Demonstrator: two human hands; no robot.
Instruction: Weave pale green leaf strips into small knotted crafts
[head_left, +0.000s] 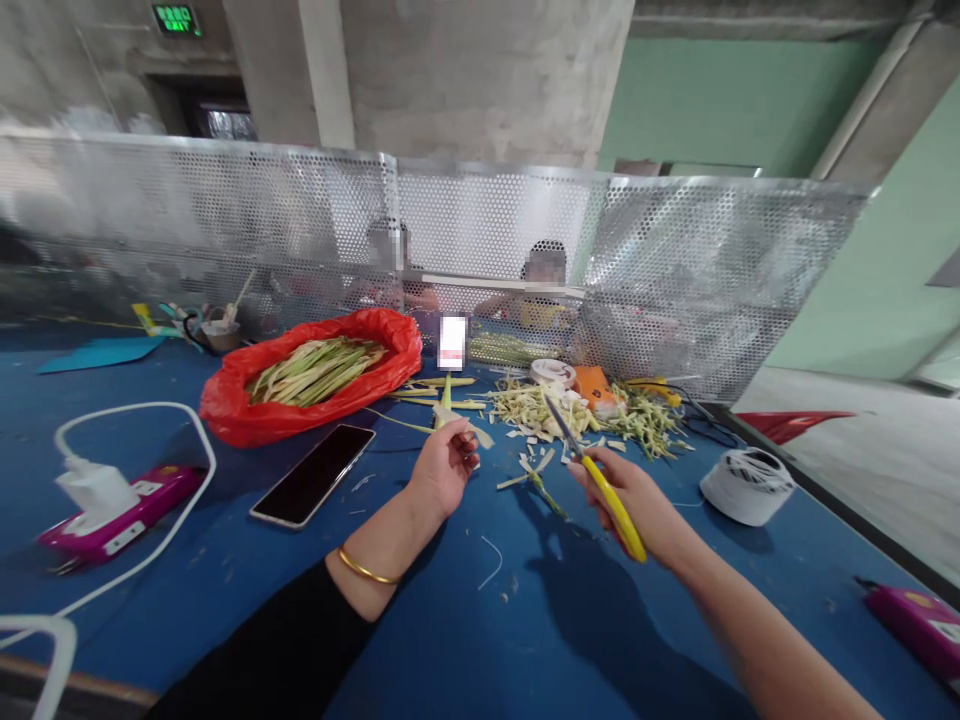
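- The left hand (pixel 444 468) is over the blue table (pixel 525 620), with its fingers pinched together on the near end of a leaf strip (pixel 448 398).
- The leaf strip is pale green and narrow. Its long axis runs away from the person, from the fingertips toward the metal screen (pixel 300 220), and its far end is free.
- The right hand (pixel 637 500) is clenched around the yellow handles of the scissors (pixel 592 470). The fingers are fully closed on them.
- The scissors lie slanted: handles low and to the right, blades pointing up and to the left. The tips are on the right side of the leaf strip, near it but not touching.
- So the strip lies to the left of the blades, and the two long axes cross at an angle.
- The blades look closed or almost closed, but they are thin in this view and I cannot tell for sure.
- Behind the blade tips there is a pile of scraps (pixel 540 405) on the table.
- To the left of the left hand lie a phone (pixel 313 474) and a red bag (pixel 232 415) full of green strips, both well apart from the scissors.
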